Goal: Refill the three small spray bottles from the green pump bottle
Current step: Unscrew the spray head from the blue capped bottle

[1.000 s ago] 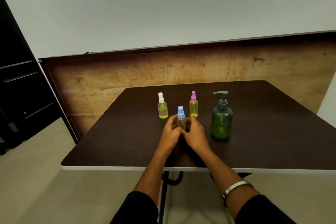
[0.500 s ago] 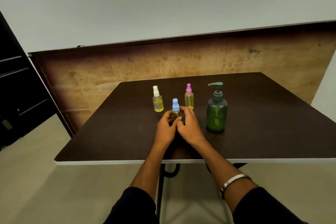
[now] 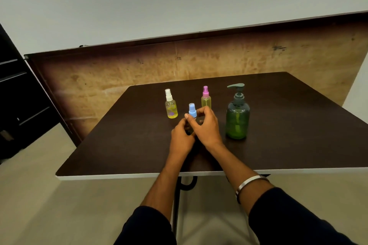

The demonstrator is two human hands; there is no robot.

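Seen from a camera worn on the head, looking forward and down. Nearest the viewer, two forearms in dark sleeves (image 3: 288, 219) reach out over the pale front edge of a dark brown table (image 3: 123, 145). A plain silver bangle (image 3: 251, 182) circles the right wrist.

The two hands meet just past the table's near edge, in the middle of the picture. The left hand (image 3: 181, 137) has its fingers curled round the lower part of a small blue-capped spray bottle (image 3: 192, 111), whose body is almost wholly hidden behind the hands. The right hand (image 3: 207, 127) sits close against the left, with its fingers curled at the bottle's neck just under the blue cap, a fingertip showing on either side of it. Whether the bottle stands on the table or is lifted a little cannot be told.

Just beyond the hands, two more small spray bottles stand upright on the table. To the left is a white-capped spray bottle (image 3: 170, 105), rounded and clear, with yellow liquid in its lower part. To the right, partly behind the right hand's fingers, is a pink-capped spray bottle (image 3: 206, 97), slim and filled with yellowish liquid.

Further right, near the right hand but apart from it, stands the green pump bottle (image 3: 237, 119), much larger than the others, upright, with a dark grey-green pump head whose spout points left.

Behind the table a worn wooden board (image 3: 199, 59) leans against a plain pale wall (image 3: 179, 2). A dark shelving unit (image 3: 18, 93) stands at the far left, on a beige floor
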